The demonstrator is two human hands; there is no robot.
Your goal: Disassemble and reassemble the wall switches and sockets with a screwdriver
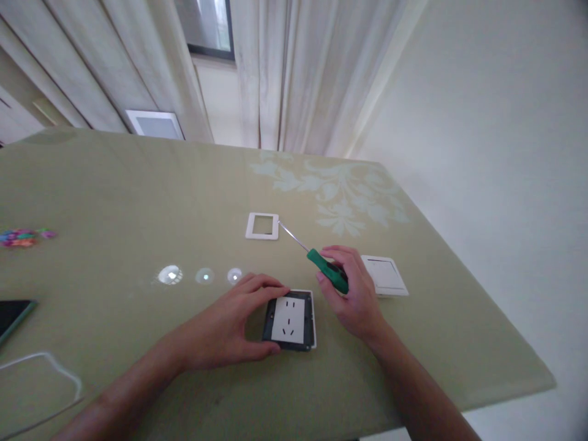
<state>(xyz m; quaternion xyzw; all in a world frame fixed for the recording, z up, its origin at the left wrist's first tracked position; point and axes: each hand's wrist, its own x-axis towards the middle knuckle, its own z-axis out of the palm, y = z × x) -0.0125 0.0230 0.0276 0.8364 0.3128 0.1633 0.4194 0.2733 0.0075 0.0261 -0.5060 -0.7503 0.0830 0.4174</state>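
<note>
My left hand (248, 318) grips a wall socket (288, 320) by its left side, thumb at the lower edge and fingers at the upper one. The socket has a white slotted face in a dark frame, with a white edge showing along its top and right. In my right hand (351, 288) is a screwdriver (327, 269) with a green and black handle. Its thin metal shaft points up and left, away from the socket. The tip appears close to the right side of a white square cover frame (248, 226) lying farther back.
A white switch plate (384, 275) lies just right of my right hand. Small colourful pieces (22, 237), a dark flat device (13, 318) and a white cable (55, 361) are at the left. The tabletop (138, 184) ends at curtains behind and a wall at right.
</note>
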